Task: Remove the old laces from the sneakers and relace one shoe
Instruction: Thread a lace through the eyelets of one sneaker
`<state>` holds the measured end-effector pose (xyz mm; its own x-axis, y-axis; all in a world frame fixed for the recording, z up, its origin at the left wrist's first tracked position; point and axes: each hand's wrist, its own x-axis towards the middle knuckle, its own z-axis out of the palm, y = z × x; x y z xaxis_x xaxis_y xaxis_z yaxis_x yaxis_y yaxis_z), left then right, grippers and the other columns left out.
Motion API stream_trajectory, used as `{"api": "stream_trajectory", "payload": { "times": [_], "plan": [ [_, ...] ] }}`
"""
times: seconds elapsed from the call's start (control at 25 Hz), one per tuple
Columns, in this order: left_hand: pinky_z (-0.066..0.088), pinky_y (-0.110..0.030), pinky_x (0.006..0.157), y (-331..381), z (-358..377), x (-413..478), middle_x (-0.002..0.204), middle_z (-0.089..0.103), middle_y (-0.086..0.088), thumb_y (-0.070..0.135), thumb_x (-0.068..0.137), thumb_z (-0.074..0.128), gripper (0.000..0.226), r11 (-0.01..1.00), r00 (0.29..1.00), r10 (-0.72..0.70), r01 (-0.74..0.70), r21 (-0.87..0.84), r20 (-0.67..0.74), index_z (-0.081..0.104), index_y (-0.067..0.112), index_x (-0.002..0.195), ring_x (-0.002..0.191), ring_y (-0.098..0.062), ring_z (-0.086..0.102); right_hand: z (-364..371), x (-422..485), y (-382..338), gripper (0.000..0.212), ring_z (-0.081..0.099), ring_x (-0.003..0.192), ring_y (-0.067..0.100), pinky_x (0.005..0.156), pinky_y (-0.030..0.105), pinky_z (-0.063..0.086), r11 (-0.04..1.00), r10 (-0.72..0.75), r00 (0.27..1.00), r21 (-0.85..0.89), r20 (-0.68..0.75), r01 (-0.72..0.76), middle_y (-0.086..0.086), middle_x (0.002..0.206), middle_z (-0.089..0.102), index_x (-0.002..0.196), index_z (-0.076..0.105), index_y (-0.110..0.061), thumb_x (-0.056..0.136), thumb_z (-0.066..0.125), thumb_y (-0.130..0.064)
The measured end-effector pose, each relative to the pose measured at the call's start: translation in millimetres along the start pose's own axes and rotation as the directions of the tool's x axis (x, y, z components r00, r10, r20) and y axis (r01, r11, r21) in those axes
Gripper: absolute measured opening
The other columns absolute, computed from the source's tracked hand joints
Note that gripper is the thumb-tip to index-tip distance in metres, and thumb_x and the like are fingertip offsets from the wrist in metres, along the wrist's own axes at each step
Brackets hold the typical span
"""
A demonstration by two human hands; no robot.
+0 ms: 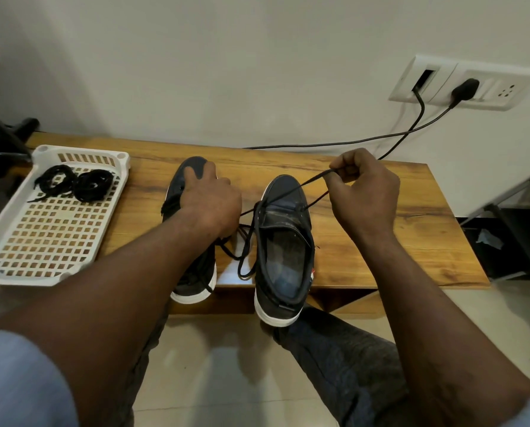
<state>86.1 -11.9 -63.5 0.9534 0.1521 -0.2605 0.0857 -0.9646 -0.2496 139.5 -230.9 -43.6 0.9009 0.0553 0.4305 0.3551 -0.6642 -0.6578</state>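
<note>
Two dark sneakers with white soles stand on a wooden table (381, 229). My left hand (209, 200) rests on top of the left sneaker (193, 285), fingers spread over its toe. The right sneaker (283, 251) has almost all of its eyelets empty. My right hand (364, 192) pinches the black lace (307, 184) and holds it taut above the toe; the rest of the lace loops loosely between the two shoes. Two coiled black laces (75, 184) lie in a white plastic tray (46, 241) at the left.
Two black cables (334, 144) run from a wall socket plate (470, 84) down along the table's back edge. A dark metal rack (516, 229) stands to the right. My knees are under the table's front edge, above a tiled floor.
</note>
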Motion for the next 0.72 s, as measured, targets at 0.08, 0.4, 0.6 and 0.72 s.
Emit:
{"api": "stream_trajectory", "payload": {
  "times": [0.08, 0.4, 0.6, 0.72],
  "plan": [
    [0.028, -0.063, 0.106, 1.3, -2.9, 0.5, 0.126, 0.059, -0.001, 0.035, 0.091, 0.070, 0.019, 1.000, 1.000, 0.019, -0.019, -0.023, -0.003, 0.071, 0.026, 0.108, 0.132, -0.035, 0.032, 2.0, -0.6, 4.2, 0.009, 0.066, 0.082, 0.001, 0.073, 0.017, 0.051, 1.000, 0.029, 0.999, -0.007, 0.036, -0.029, -0.013, 0.086, 0.070, 0.095, 0.072, -0.023, 0.090, 0.074, -0.016],
    [0.030, -0.048, 0.094, 7.5, -1.3, 1.7, 0.128, 0.061, 0.010, 0.040, 0.098, 0.066, 0.017, 0.920, 0.964, 0.096, -0.180, -0.347, -0.247, 0.074, 0.035, 0.112, 0.121, -0.024, 0.035, 11.4, -2.4, 0.6, 0.012, 0.065, 0.081, 0.003, 0.070, 0.018, 0.051, 0.998, -0.032, 0.994, 0.049, 0.107, 0.027, -0.015, 0.084, 0.070, 0.093, 0.071, -0.025, 0.090, 0.072, -0.014],
    [0.030, -0.059, 0.104, -0.2, 2.2, -0.6, 0.124, 0.059, 0.000, 0.030, 0.089, 0.072, 0.018, 0.999, 0.999, 0.034, -0.035, -0.027, -0.023, 0.071, 0.019, 0.104, 0.130, -0.033, 0.033, 17.7, -6.9, 12.1, 0.012, 0.067, 0.082, 0.006, 0.073, 0.035, 0.060, 0.995, 0.067, 0.987, -0.084, 0.149, -0.055, -0.014, 0.084, 0.070, 0.095, 0.072, -0.027, 0.090, 0.074, -0.016],
    [0.030, -0.056, 0.098, 1.2, -2.0, -0.3, 0.123, 0.058, 0.001, 0.031, 0.089, 0.073, 0.015, 0.994, 0.998, 0.047, -0.052, -0.101, -0.050, 0.070, 0.022, 0.101, 0.127, -0.031, 0.033, 21.1, -9.6, 15.4, 0.011, 0.067, 0.081, 0.006, 0.074, 0.040, 0.062, 0.992, 0.093, 0.979, -0.096, 0.183, -0.077, -0.014, 0.084, 0.070, 0.095, 0.072, -0.028, 0.090, 0.075, -0.019]
  ]
}}
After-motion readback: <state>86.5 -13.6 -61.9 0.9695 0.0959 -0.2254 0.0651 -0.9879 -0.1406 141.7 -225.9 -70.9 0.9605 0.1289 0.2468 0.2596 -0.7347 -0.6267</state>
